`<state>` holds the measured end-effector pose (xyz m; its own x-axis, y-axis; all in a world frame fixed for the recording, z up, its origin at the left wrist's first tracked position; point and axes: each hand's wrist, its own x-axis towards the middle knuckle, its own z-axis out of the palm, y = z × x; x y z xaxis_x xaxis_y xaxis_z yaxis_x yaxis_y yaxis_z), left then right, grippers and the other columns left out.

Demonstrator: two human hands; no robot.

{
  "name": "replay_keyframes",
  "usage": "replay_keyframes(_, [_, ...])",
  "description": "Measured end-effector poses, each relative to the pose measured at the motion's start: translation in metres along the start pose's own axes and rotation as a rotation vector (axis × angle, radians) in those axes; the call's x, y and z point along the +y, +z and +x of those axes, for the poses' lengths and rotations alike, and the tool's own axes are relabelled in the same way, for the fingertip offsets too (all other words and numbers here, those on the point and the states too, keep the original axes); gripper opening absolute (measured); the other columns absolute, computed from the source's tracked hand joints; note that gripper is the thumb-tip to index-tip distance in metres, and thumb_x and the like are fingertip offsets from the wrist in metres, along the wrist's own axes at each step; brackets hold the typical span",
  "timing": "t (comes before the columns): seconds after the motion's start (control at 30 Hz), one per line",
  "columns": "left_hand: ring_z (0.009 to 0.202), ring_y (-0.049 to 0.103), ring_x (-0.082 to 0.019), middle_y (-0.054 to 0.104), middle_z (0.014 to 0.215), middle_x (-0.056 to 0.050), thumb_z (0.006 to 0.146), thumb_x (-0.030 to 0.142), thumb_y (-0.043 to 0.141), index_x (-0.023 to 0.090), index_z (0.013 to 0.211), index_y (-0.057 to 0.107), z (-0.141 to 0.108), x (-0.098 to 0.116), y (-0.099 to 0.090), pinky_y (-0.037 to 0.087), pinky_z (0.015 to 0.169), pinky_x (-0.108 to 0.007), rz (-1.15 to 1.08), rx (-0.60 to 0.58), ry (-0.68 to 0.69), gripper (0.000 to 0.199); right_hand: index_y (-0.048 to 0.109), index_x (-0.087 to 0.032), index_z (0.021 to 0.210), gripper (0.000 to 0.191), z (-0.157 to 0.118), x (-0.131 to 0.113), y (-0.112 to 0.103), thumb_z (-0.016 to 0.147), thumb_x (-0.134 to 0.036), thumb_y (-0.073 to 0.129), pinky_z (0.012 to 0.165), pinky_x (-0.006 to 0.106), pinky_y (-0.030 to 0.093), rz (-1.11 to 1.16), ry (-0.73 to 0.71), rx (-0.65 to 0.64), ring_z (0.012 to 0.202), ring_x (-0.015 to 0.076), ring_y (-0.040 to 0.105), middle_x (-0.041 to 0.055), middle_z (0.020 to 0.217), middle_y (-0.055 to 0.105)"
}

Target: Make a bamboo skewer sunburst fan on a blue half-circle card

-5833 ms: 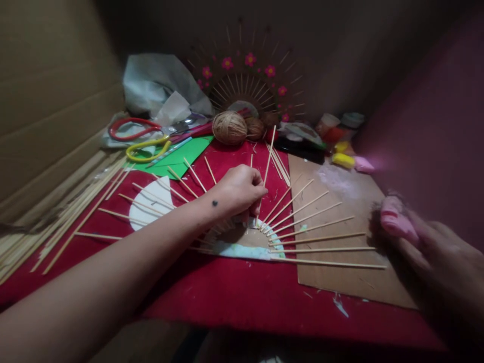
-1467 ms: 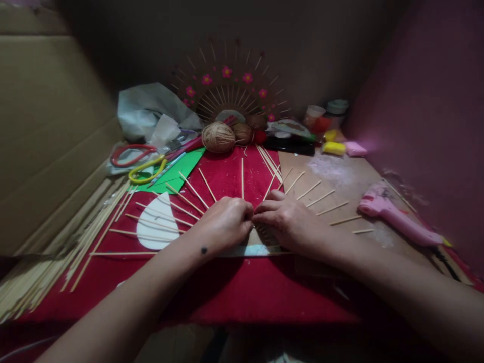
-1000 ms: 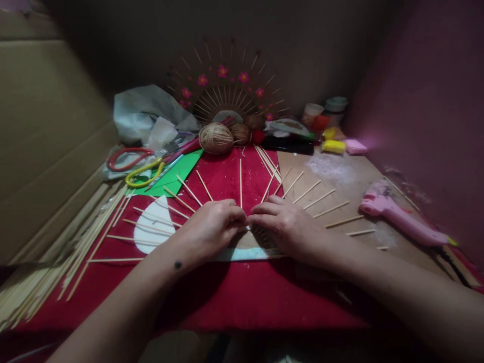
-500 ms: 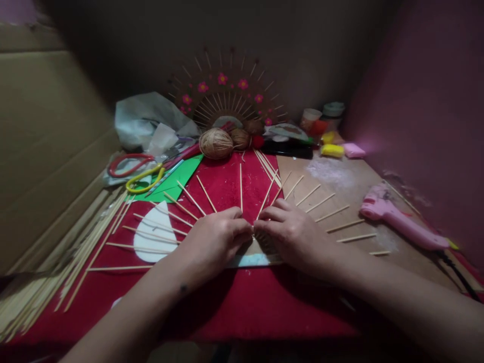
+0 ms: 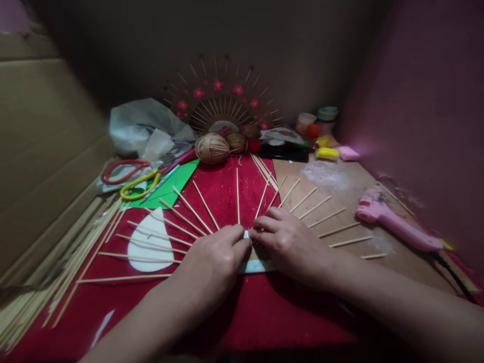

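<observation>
Left hand [image 5: 217, 267]: yours, fingers bent over the base [image 5: 257, 265], pinch unclear. Right hand [image 5: 289, 242]: yours, fingertips drawn together on the base's upper edge, close beside the left; grip hidden. Sticks [image 5: 238, 196]: fanned out around the base, on red cloth [image 5: 242, 312] and board [image 5: 340, 194]. Glue gun [image 5: 395, 219]: right, on the board.

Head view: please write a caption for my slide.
Left hand and right hand over fanned wooden sticks, pink glue gun nearby.
</observation>
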<state>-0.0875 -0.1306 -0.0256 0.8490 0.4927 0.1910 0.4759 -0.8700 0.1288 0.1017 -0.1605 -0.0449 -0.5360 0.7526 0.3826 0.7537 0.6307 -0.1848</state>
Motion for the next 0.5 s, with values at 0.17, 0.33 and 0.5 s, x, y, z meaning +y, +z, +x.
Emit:
replay_keyframes(0.17, [0.064, 0.048, -0.017, 0.055, 0.077, -0.007, 0.091, 0.007, 0.036, 0.011, 0.089, 0.062, -0.006, 0.012, 0.004, 0.041, 0.056, -0.031, 0.14, 0.045, 0.032, 0.026, 0.07, -0.01, 0.097, 0.02, -0.001, 0.0, -0.001, 0.088, -0.014, 0.052, 0.073, 0.038, 0.041, -0.015, 0.0, -0.031, 0.08, 0.0223, 0.044, 0.0096, 0.091, 0.065])
replay_keyframes(0.33, [0.071, 0.048, -0.02, 0.057, 0.083, -0.01, 0.092, 0.008, 0.034, 0.008, 0.098, 0.062, -0.008, 0.018, 0.007, 0.045, 0.062, -0.033, 0.139, 0.046, -0.008, 0.028, 0.07, -0.011, 0.094, 0.018, 0.0, 0.0, -0.002, 0.089, -0.016, 0.053, 0.073, 0.038, 0.039, -0.013, 0.013, -0.067, 0.08, 0.022, 0.043, 0.0087, 0.09, 0.064])
replay_keyframes(0.5, [0.079, 0.048, -0.02, 0.056, 0.091, -0.01, 0.093, 0.012, 0.036, 0.011, 0.1, 0.06, -0.01, 0.015, 0.008, 0.046, 0.07, -0.034, -0.029, -0.008, -0.06, 0.026, 0.07, -0.01, 0.092, 0.02, 0.003, 0.001, -0.003, 0.09, -0.014, 0.051, 0.072, 0.037, 0.039, 0.016, 0.006, -0.062, 0.078, 0.0217, 0.043, 0.0095, 0.089, 0.064])
